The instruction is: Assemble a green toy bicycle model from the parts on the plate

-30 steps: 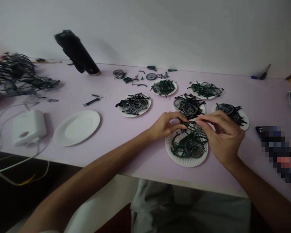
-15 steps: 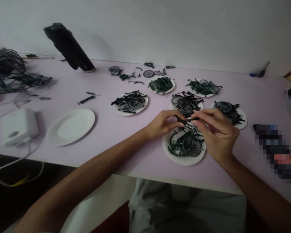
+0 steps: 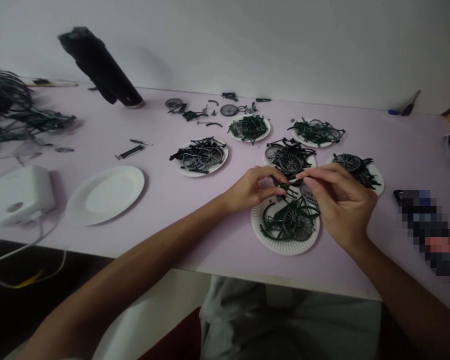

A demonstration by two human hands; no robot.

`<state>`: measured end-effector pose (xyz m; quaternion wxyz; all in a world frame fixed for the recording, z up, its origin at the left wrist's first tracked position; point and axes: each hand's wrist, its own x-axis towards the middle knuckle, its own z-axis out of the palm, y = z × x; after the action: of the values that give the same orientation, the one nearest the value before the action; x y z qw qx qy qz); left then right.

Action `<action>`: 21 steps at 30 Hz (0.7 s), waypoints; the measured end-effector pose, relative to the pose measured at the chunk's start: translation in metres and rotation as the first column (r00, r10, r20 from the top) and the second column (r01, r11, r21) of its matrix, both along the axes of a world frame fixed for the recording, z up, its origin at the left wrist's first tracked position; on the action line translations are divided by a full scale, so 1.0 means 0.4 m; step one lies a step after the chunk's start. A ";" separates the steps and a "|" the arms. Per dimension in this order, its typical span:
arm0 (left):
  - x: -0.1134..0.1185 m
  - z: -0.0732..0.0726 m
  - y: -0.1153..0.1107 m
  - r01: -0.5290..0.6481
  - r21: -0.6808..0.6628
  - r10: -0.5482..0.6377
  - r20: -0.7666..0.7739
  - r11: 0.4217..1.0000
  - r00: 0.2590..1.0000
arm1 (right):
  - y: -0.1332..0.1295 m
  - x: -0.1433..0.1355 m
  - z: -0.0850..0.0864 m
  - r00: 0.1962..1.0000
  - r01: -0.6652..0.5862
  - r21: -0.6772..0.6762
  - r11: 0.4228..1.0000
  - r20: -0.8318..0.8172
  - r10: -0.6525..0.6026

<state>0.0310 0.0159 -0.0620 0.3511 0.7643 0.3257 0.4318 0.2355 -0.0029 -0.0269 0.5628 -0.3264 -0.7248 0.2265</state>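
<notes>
My left hand (image 3: 258, 186) pinches a small dark green model bicycle part (image 3: 291, 190) between thumb and fingers. Close on its right, my right hand (image 3: 339, 202) has thumb and forefinger pressed together at the end of a thin dark piece; its exact kind is too small and blurred to tell. Both hands hover over the front paper plate (image 3: 261, 242). On that plate lie green bicycle frames, curved mudguards and spoked wheels (image 3: 292, 221). Just behind my fingertips, a plate of black bicycle parts (image 3: 287, 155) is partly covered by my hands.
More plates carry bicycle parts: black ones at left (image 3: 204, 154) and right (image 3: 354, 170), green ones behind (image 3: 249, 128) (image 3: 317, 131). Loose pieces lie near the wall. Leftward are a bare paper plate (image 3: 105, 196), a white power adapter (image 3: 24, 195), a black cylinder (image 3: 101, 67) and heaped bicycles (image 3: 7, 107).
My right hand has shifted slightly right, its fingertips drawing a little away from my left hand. My left hand keeps its pinch. The whole view has moved slightly.
</notes>
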 end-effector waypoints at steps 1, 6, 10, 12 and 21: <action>-0.001 0.000 0.000 -0.002 -0.009 0.002 -0.002 1.000 1.000 | 0.001 0.000 0.000 1.000 -0.019 -0.010 1.000 -0.002 0.019; -0.003 0.004 -0.002 -0.006 -0.011 0.005 -0.021 1.000 1.000 | 0.001 0.004 -0.004 0.997 -0.072 -0.053 0.996 -0.009 0.071; -0.005 0.012 -0.007 -0.003 0.069 0.006 -0.049 0.998 0.999 | -0.004 0.010 -0.006 1.000 -0.015 -0.047 0.999 0.027 0.016; -0.007 0.014 -0.009 -0.007 0.086 0.012 -0.063 0.996 0.998 | -0.006 0.012 -0.002 0.999 -0.005 -0.036 0.999 0.051 0.007; -0.011 0.032 -0.019 0.003 0.088 0.004 -0.081 0.996 0.997 | -0.010 0.006 0.012 0.989 -0.148 -0.025 0.989 -0.011 0.147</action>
<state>0.0265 0.0083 -0.0491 0.3035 0.7958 0.3206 0.4144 0.2381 -0.0069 -0.0222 0.5437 -0.2780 -0.7413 0.2784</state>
